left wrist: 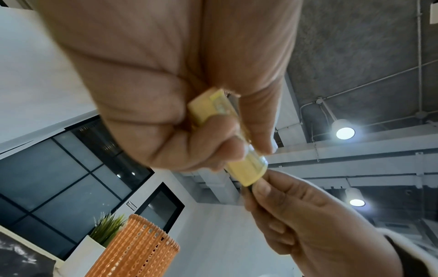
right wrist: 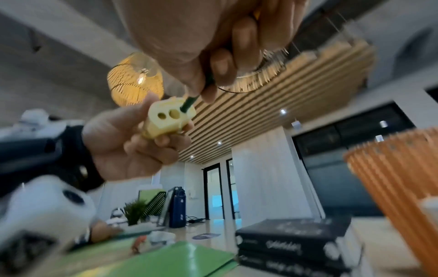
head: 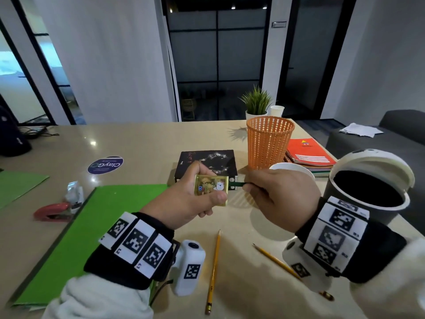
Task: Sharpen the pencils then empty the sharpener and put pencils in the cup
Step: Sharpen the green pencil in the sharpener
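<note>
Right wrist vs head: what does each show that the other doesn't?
Only right wrist: the sharpener's end face, with two open holes and the green pencil in a third opening beside them.

Only head: two yellow pencils lying on the table, the white cup behind the right hand, the open bin, and the sharpener's picture side.

Both: the left hand gripping the sharpener, right fingers pinching the green pencil, the orange basket, the black book.
</note>
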Tool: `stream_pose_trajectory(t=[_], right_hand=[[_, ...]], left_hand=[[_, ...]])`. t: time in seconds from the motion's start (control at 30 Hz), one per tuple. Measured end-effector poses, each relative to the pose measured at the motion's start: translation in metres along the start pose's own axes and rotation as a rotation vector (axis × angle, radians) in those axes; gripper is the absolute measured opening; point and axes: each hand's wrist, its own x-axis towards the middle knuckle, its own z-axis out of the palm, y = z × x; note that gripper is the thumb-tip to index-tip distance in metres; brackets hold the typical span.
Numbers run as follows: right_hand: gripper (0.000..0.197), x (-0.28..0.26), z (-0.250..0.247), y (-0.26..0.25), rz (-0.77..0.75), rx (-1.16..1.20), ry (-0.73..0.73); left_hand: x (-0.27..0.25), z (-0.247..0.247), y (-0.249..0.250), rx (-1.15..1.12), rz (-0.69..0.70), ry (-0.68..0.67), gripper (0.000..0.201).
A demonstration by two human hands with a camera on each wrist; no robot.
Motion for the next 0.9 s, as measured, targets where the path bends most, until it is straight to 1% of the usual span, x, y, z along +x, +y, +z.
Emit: stream_pose_trajectory(t=[0.03, 0.07, 0.13, 0.17, 0.2, 0.27, 0.37, 0.4, 0.43, 0.5, 0.57, 0.63, 0.67, 0.7, 0.77, 0.83, 0.9], right_hand=[[0.026, 0.001, 0.000, 0.000, 0.034, 0.039, -0.026], [0.024, 0.003, -0.001, 0.001, 0.072, 0.085, -0.088], [0.025, 0.003, -0.002, 0.002, 0.129, 0.181, -0.277], [0.026, 0.001, 0.000, 0.002, 0.137, 0.192, -0.343], [0.025, -0.001, 0.003, 0.003, 0.136, 0.181, -0.362], [0.021, -0.004, 0.004, -0.001, 0.098, 0.074, -0.302], [0.035, -0.006, 0.006, -0.002, -0.053, -0.117, -0.179], [0.035, -0.006, 0.007, 0.001, -0.107, -0.163, -0.116], [0.031, -0.006, 0.008, 0.005, -0.162, -0.211, -0.059], [0.016, -0.009, 0.013, 0.009, -0.229, -0.302, -0.020], [0.020, -0.014, 0.017, 0.003, -0.240, -0.332, -0.023], [0.013, -0.013, 0.015, -0.003, -0.218, -0.319, 0.005], [0.017, -0.013, 0.013, -0.004, -0.186, -0.297, 0.008], [0.026, -0.013, 0.013, -0.004, -0.155, -0.262, 0.011], [0.034, -0.014, 0.014, -0.003, -0.088, -0.153, -0.015], [0.036, -0.016, 0.015, -0.001, -0.018, -0.055, -0.084], [0.038, -0.013, 0.016, 0.003, 0.087, 0.068, -0.274]], left_hand=[[-0.002, 0.000, -0.001, 0.008, -0.001, 0.000, 0.046], [-0.004, 0.001, -0.003, 0.016, -0.001, -0.005, 0.050], [-0.006, 0.002, -0.007, 0.049, -0.011, -0.016, 0.053], [-0.008, 0.002, -0.009, 0.060, -0.016, -0.024, 0.053], [-0.009, 0.001, -0.010, 0.062, -0.019, -0.028, 0.052], [-0.008, -0.001, -0.009, 0.026, -0.033, -0.014, 0.050], [-0.005, -0.009, -0.011, -0.148, -0.103, 0.046, 0.042], [-0.005, -0.011, -0.012, -0.191, -0.127, 0.059, 0.041], [-0.005, -0.012, -0.013, -0.215, -0.145, 0.063, 0.042], [-0.006, -0.010, -0.013, -0.253, -0.166, 0.050, 0.037], [-0.008, -0.004, -0.012, -0.287, -0.179, 0.027, 0.032], [-0.009, 0.002, -0.012, -0.299, -0.195, 0.004, 0.031], [-0.010, 0.004, -0.013, -0.297, -0.202, -0.008, 0.032], [-0.010, 0.006, -0.013, -0.282, -0.206, -0.019, 0.033], [-0.013, 0.007, -0.013, -0.187, -0.178, -0.031, 0.034], [-0.015, 0.004, -0.012, -0.013, -0.107, -0.035, 0.040], [-0.017, 0.000, -0.011, 0.121, -0.047, -0.028, 0.046]])
